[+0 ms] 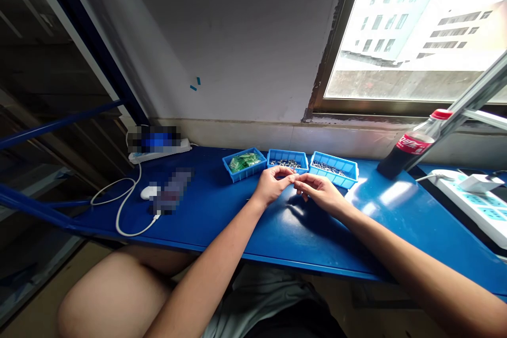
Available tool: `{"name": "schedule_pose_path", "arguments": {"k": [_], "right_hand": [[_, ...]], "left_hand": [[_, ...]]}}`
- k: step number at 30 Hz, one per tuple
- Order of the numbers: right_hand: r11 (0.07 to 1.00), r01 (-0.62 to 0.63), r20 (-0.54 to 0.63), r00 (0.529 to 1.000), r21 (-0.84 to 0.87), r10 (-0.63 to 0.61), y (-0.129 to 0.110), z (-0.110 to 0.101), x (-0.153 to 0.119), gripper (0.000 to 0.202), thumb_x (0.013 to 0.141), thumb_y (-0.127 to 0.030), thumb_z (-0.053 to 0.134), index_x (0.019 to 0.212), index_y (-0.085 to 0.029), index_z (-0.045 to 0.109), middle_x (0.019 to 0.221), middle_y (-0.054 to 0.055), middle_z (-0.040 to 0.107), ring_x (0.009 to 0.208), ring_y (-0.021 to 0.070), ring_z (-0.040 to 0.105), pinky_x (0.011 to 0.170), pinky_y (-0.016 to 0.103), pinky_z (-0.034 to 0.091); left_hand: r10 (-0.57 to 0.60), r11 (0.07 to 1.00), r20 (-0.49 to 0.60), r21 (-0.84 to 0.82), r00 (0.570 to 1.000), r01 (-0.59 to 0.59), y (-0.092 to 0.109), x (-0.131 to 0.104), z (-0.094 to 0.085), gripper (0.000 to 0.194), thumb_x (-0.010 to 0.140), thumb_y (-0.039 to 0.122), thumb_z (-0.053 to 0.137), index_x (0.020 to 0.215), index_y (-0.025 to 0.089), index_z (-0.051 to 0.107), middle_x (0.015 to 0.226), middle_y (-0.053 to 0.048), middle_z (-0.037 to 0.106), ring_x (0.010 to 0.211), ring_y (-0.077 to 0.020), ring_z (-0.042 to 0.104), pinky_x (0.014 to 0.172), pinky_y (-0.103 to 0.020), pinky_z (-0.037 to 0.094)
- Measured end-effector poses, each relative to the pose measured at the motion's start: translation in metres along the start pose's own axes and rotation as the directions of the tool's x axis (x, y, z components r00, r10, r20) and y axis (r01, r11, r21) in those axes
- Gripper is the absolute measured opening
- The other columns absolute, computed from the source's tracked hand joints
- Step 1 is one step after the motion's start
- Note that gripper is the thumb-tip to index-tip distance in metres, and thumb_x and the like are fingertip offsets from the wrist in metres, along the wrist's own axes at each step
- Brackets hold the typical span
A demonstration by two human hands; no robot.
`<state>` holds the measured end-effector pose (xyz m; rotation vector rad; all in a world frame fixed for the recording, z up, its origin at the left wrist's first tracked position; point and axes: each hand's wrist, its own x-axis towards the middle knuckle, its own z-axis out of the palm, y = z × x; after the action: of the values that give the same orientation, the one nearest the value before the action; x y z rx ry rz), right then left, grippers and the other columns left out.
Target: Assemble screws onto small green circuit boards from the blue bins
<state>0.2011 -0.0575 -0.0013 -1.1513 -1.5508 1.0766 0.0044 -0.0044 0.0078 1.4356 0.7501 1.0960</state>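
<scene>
My left hand [273, 186] and my right hand [317, 190] meet fingertip to fingertip above the blue table. Both are closed in a pinch around something too small to name, partly hidden by the fingers. Just behind them stand three blue plastic bins. The left bin [246, 175] holds green pieces in clear plastic [244, 161]. Small metal parts [283, 163] lie in the middle bin [277, 153]. In the right bin [350, 181] are slim metal pieces that look like screws [328, 168].
A cola bottle [414, 143] stands at the right beside a metal bar, near a white power strip [475, 200]. On the left lie a white cable [119, 216], a blurred-out object [172, 193] and another power strip [162, 153]. The blue table's [222, 222] front edge is close to my lap.
</scene>
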Motion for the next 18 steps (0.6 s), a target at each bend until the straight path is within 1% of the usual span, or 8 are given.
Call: {"name": "schedule_pose_path", "arguments": {"k": [5,8,10,14,18], "right_hand": [[1.000,-0.025,0.009,1.000,0.018,0.025,0.004,0.000,0.000,0.044,0.091,-0.063,0.078,0.110,-0.023,0.079,0.089,0.003,0.075,0.064,0.0152,0.061,0.063,0.031,0.052],[0.999,-0.023,0.009,1.000,0.026,0.023,0.003,0.000,0.000,0.045,0.091,-0.063,0.078,0.111,-0.023,0.079,0.090,0.003,0.075,0.064,0.0152,0.061,0.063,0.032,0.053],[0.999,-0.016,0.018,1.000,0.037,0.016,0.000,0.001,-0.001,0.045,0.091,-0.063,0.078,0.112,-0.023,0.079,0.089,0.003,0.074,0.065,0.0158,0.061,0.064,0.032,0.054],[0.996,0.013,0.009,1.000,0.091,-0.014,-0.009,0.002,0.000,0.044,0.094,-0.064,0.075,0.110,-0.023,0.079,0.087,0.004,0.073,0.071,0.0184,0.065,0.066,0.033,0.057],[0.990,0.016,-0.007,1.000,0.140,-0.015,-0.008,0.002,0.000,0.041,0.093,-0.063,0.077,0.103,-0.023,0.080,0.089,0.004,0.074,0.071,0.0172,0.064,0.066,0.032,0.057]], "left_hand": [[-0.003,0.997,-0.048,-0.073,0.999,0.000,-0.002,0.002,0.000,0.035,0.070,0.039,0.098,0.079,0.014,0.075,0.102,-0.011,0.080,0.106,-0.0270,0.076,0.103,-0.042,0.057],[-0.015,0.996,-0.053,-0.092,0.998,0.010,-0.003,0.003,0.000,0.037,0.067,0.040,0.100,0.078,0.014,0.077,0.103,-0.011,0.080,0.108,-0.0282,0.075,0.105,-0.042,0.056],[-0.035,0.996,-0.039,-0.089,0.999,0.031,-0.003,0.003,0.000,0.036,0.070,0.042,0.098,0.085,0.014,0.081,0.105,-0.012,0.081,0.108,-0.0287,0.075,0.105,-0.043,0.056],[-0.054,0.996,0.032,-0.063,0.998,0.056,-0.003,0.002,0.000,0.042,0.082,0.049,0.089,0.105,0.014,0.086,0.113,-0.014,0.083,0.104,-0.0273,0.075,0.102,-0.042,0.057],[-0.038,0.999,0.087,-0.023,0.995,0.041,-0.004,0.001,0.001,0.046,0.086,0.052,0.085,0.114,0.015,0.086,0.121,-0.014,0.081,0.100,-0.0253,0.075,0.093,-0.039,0.059]]}}
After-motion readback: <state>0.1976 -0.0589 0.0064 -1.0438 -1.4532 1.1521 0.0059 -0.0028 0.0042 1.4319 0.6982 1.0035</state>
